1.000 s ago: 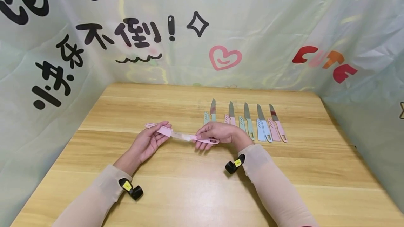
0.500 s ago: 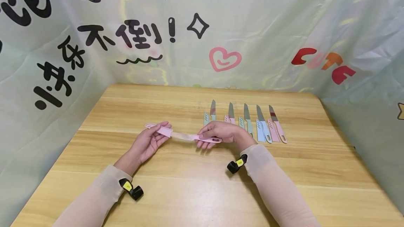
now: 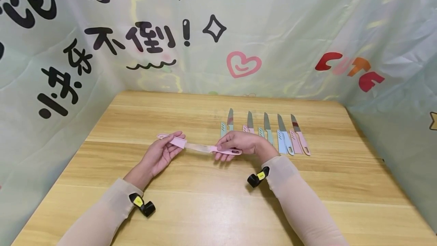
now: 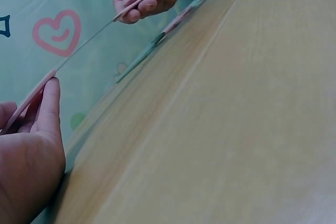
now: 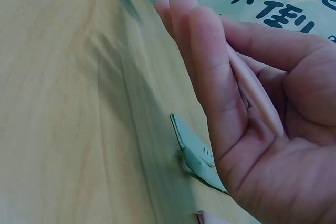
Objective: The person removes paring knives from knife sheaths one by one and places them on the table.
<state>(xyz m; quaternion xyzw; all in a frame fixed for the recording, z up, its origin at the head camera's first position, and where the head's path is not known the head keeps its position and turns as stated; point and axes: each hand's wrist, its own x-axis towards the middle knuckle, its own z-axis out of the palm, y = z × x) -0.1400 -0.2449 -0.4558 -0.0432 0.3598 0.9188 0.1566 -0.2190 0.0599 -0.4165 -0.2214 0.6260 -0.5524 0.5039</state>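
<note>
My left hand (image 3: 157, 158) pinches a pink knife sheath (image 3: 178, 142) between thumb and fingers, over the table's middle left. In my right hand (image 3: 240, 142) is the pink handle of a knife (image 3: 199, 147), held with the thumb on top. The bare blade spans the space between the hands, its tip end at the sheath's mouth. From the left wrist view, the blade (image 4: 84, 45) runs as a thin line from sheath to handle, raised above the table. In the right wrist view the fingers curl round the pink handle (image 5: 257, 90).
Behind and right of my right hand lies a row of several knives with sheaths beside them, among them a blue knife (image 3: 285, 137) and a pink one (image 3: 302, 137). The wooden table (image 3: 211, 208) meets a printed curtain (image 3: 290, 29) at its back and sides.
My right hand has shifted slightly right with the knife, and a longer stretch of blade shows outside the sheath. My left hand and the sheath have stayed nearly still.
</note>
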